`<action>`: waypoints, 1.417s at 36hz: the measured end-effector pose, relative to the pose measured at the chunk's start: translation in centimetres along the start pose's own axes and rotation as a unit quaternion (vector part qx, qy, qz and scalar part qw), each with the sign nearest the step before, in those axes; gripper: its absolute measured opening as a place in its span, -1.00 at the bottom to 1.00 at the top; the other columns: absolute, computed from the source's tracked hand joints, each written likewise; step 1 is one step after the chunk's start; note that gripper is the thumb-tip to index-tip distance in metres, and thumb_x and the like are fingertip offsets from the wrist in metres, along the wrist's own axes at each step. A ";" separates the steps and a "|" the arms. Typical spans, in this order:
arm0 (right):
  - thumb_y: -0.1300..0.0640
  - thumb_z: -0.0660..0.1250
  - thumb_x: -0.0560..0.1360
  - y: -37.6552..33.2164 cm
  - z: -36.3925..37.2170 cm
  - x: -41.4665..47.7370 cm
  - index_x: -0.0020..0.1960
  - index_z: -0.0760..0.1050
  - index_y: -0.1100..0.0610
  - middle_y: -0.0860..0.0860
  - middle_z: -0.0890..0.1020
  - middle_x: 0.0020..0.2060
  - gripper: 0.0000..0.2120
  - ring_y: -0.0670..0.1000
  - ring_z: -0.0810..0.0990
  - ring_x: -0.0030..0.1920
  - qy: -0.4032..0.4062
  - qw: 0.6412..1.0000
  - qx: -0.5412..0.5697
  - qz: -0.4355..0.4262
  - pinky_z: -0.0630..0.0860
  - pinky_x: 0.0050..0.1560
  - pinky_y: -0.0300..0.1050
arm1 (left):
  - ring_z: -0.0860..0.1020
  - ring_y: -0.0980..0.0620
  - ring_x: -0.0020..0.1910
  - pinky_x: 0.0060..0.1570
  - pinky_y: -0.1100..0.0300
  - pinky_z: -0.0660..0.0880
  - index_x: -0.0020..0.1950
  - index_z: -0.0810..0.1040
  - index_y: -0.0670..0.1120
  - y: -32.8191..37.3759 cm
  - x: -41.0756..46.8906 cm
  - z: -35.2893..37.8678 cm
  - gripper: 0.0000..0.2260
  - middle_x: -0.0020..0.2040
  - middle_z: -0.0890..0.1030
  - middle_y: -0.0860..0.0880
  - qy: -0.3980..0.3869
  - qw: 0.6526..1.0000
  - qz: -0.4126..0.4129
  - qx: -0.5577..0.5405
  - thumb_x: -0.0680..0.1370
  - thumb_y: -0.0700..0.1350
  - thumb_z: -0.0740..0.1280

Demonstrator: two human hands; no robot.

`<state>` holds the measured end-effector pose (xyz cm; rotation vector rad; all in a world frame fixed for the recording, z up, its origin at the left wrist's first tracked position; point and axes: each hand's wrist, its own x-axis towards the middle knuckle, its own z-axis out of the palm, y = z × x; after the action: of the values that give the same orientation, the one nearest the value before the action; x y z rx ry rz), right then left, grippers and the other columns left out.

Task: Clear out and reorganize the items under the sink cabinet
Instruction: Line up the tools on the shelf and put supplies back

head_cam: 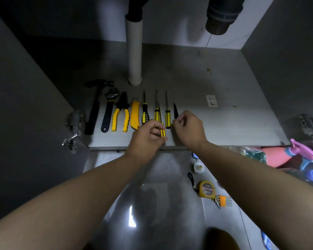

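Tools lie in a row on the cabinet floor [224,123]: a black hammer [94,109], an adjustable wrench [108,110], yellow pliers [121,114], a yellow utility knife [135,114] and yellow-and-black screwdrivers [145,112] [167,116]. My left hand [145,139] grips the handle of another yellow-and-black screwdriver [162,131], which crosses one lying in the row. My right hand [188,129] pinches the lower end of a thin black pointed tool [175,110] at the row's right end.
A white drain pipe [134,51] stands at the back of the cabinet. Door hinges [74,127] flank the opening. On the tiled floor outside lie a yellow tape measure [206,189], a hex key set [222,201], a small white roll [199,166] and pink spray bottles [296,156].
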<state>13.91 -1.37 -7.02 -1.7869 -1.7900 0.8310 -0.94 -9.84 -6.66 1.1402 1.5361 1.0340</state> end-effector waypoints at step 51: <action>0.19 0.35 0.52 2.8 -0.6 2.6 0.00 0.56 0.19 0.12 0.63 0.01 -0.91 0.06 0.50 -0.06 0.021 0.991 -0.046 0.125 0.37 -0.06 -0.20 | 0.25 -0.04 0.44 0.41 0.07 0.35 0.59 0.31 0.00 -2.0 -1.9 0.6 -0.45 0.50 0.33 -0.02 -0.088 0.872 0.125 0.465 0.59 -0.20 0.29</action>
<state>16.25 1.18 -8.81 -2.1055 -1.6226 0.8082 -0.50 -12.04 -8.36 2.0680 1.8035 0.2626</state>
